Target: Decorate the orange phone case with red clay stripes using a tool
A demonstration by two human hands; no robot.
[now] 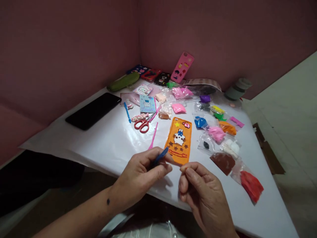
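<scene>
An orange phone case [187, 145] lies on the white-covered table, decorated with a white cat figure, a yellow star, brown stars and a red band. At its lower left, my left hand [146, 173] is closed around a blue modelling tool [160, 156], whose tip points up and right. My right hand [201, 188] sits just below the case's lower edge, thumb and forefinger pinched together. Whatever is between those fingertips is too small to make out. A pink modelling tool [153, 136] rests beyond my left hand.
Bags of coloured clay, including a red one [251, 185] and a brown one [223, 163], spread along the right. Red-handled scissors [142, 125], a blue card [147, 104] and a black phone [94, 110] lie left. A pink case [182, 67] leans on the wall near a jar [238, 89].
</scene>
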